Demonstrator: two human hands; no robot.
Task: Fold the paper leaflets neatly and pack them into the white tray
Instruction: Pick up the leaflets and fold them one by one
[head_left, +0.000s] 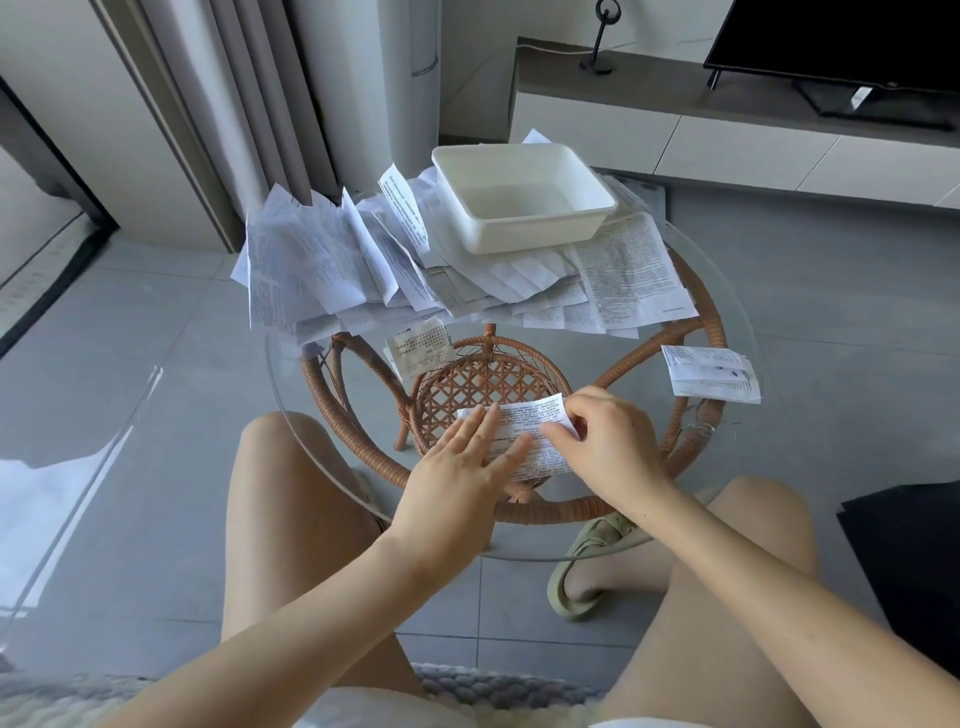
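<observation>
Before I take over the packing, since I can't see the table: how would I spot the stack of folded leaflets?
On the round glass table, the white tray sits at the far side on a heap of loose leaflets. The folded stack lies alone near the table's right edge, small and squared up, clear of those spread-out sheets.

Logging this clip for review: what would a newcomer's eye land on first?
A messy heap of leaflets covers the far side of the round glass table, with the empty white tray on top. Nearer, the left hand presses one leaflet flat while the right hand pinches its edge. A folded stack lies at the right.
</observation>
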